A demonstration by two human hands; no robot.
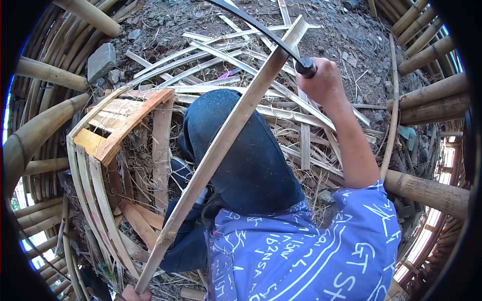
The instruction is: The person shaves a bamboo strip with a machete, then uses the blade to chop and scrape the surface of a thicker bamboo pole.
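Note:
My right hand (321, 83) is wrapped round the dark handle of a sickle (261, 34). Its long curved blade reaches up and left, crossing a split bamboo strip (216, 145) close to the strip's far end. That strip runs diagonally over my bent knee, from the upper right to the lower left. At the bottom edge of the view, my left hand (136, 293) grips its near end, with part of the hand cut off by the frame. Beyond my knee, several thin bamboo slats (221, 57) lie crisscrossed on the ground.
A low wooden frame (133, 120) stands left of my leg, with curved slats (95, 200) beside it. A grey block (102, 62) sits at the upper left. Stacked bamboo poles (427, 105) line the right side, and more poles (50, 72) jut in from the left.

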